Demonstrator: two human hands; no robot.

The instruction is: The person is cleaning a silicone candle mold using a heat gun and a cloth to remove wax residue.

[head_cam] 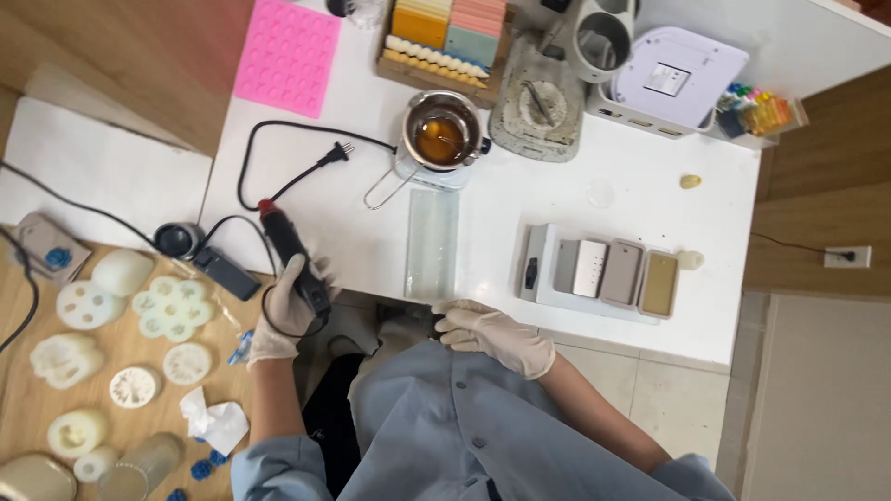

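- Head view: the left hand (283, 315), gloved, is gripping a black heat tool (295, 262) with a red tip, its fingers clenched round the body and the tip pointing away from the person, up over the white table (520, 199).
- The tool's cord is running back from the fingers to a small black box (225, 273) just to their left.
- The right hand (492, 336), also gloved, is resting flat on the near table edge with its fingers released and holding nothing; a clear rectangular mould (432, 243) is lying just beyond the fingertips.
- Further from the fingers, a metal pot (440, 137) of amber liquid is sitting past the mould's far end.
- To the right of the free fingers, a tray of oblong moulds (608, 271) in grey, white and tan is lying on the table.
- To the left of the gripping fingers, white flower-shaped moulds (172, 306) are spread on a wooden surface.
- By my reading, the step in hand is readying the heat tool; the next move would call for swinging its tip rightward over the clear mould while the free hand steadies it.
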